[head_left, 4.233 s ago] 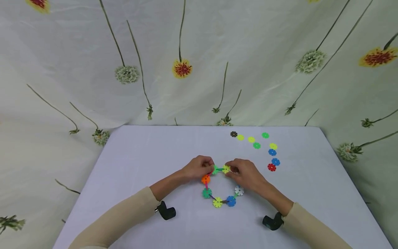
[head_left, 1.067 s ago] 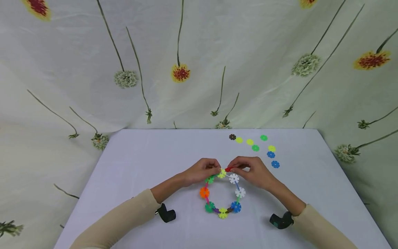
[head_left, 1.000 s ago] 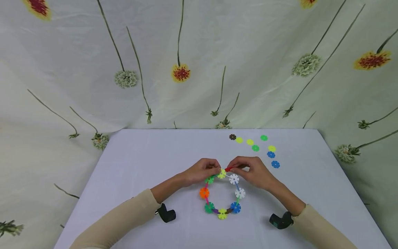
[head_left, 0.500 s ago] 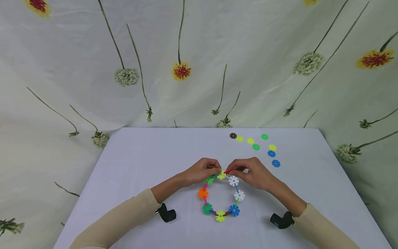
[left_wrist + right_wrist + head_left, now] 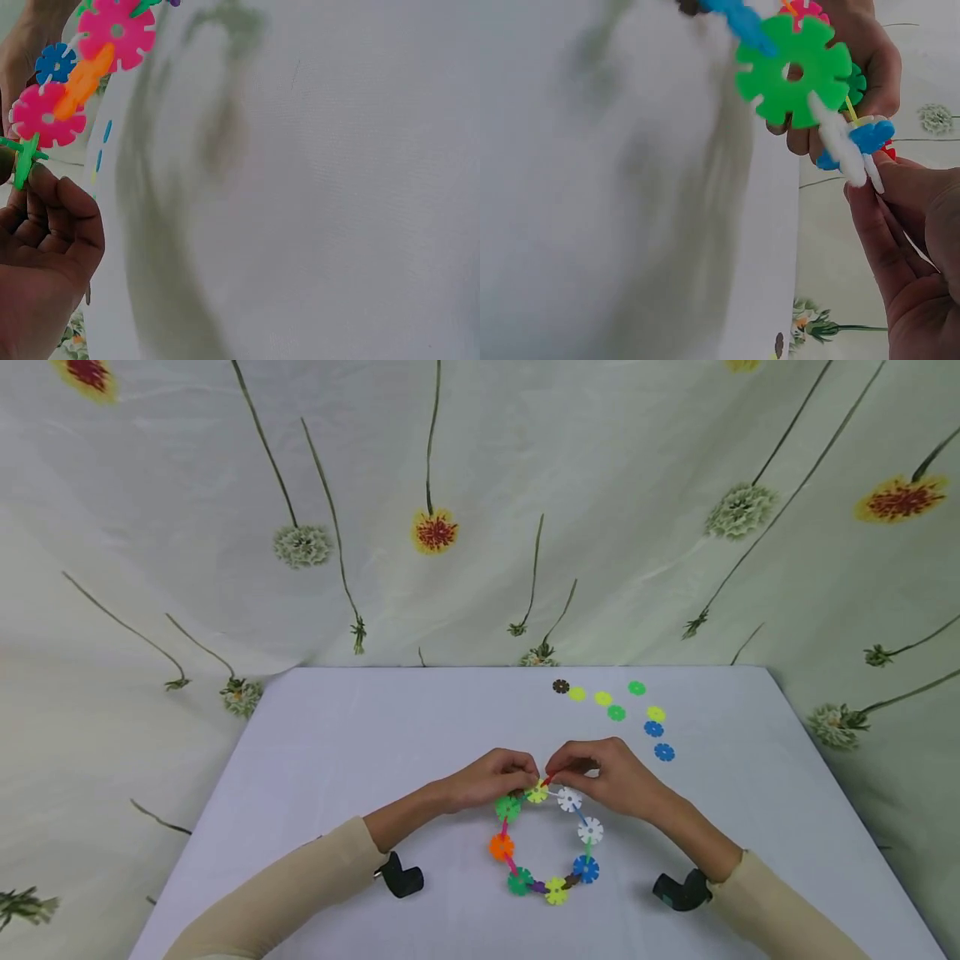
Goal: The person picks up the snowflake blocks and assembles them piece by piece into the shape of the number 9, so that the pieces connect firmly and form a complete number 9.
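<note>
A ring of notched plastic discs (image 5: 502, 847), slotted edge to edge in several colours, hangs between the two hands over the white table. My left hand (image 5: 495, 778) pinches the far left of the ring, next to a yellow disc (image 5: 536, 792); in the left wrist view its thumb and fingers are on a green disc (image 5: 27, 161). My right hand (image 5: 603, 772) pinches a red disc (image 5: 551, 777), seen edge-on and touching or very near the yellow one. A white disc (image 5: 569, 799) sits just below the right fingertips. Fingers partly hide where the red disc meets the ring.
Loose discs lie toward the back right of the table (image 5: 360, 718): a brown disc (image 5: 561, 686), a green disc (image 5: 637, 688), a blue disc (image 5: 664, 752) and several others. Black wrist cameras (image 5: 401, 875) hang below both forearms. A flower-print cloth (image 5: 480, 585) stands behind.
The red disc has left the table's right side and is now in my right hand at the ring. Over the last second, the ring's near side has swung slightly down and right; the left hand has lowered slightly.
</note>
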`<action>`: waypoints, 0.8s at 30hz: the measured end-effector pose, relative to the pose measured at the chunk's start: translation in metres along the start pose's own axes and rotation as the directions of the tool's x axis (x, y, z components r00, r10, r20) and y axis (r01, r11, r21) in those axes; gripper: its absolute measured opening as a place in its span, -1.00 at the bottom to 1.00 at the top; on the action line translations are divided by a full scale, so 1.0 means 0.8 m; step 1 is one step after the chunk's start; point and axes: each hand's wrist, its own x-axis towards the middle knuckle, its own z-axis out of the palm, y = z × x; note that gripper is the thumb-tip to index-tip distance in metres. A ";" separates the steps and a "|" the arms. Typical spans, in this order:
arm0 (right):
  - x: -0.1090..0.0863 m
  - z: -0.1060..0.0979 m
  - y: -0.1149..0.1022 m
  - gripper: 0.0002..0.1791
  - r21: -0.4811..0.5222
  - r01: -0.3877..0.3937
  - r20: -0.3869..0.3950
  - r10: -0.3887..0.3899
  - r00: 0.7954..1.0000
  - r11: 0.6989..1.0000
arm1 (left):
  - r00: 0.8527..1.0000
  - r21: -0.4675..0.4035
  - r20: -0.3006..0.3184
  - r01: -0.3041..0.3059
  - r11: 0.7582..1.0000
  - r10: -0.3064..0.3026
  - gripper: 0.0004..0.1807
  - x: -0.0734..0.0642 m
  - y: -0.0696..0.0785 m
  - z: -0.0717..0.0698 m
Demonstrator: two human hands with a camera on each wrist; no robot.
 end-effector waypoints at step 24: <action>-0.076 -0.096 0.104 -0.69 -0.261 -0.448 -0.255 0.387 0.886 0.855 | 0.999 0.087 -0.048 0.002 0.996 0.002 -0.79 -0.011 -0.007 -0.009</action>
